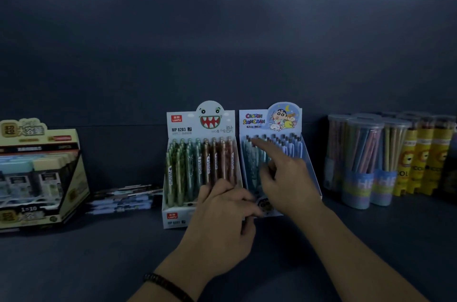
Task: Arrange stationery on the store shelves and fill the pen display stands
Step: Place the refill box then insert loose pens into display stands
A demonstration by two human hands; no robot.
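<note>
Two hands in view: right hand [289, 178] holds nothing visible, its index finger straight on the blue-green plastic pens [294, 147] standing in the white cartoon-printed card display box [254, 127]. Left hand [222, 217] lies bent-fingered at that box's front; I can't tell its grip. The pens look light, stiff and slick, so I'd pinch one at the clip end.

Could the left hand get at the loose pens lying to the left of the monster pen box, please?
Probably yes. The loose pens lie flat on the shelf beside the monster box, with nothing over or before them, and the left hand rests at that box's front.
</note>
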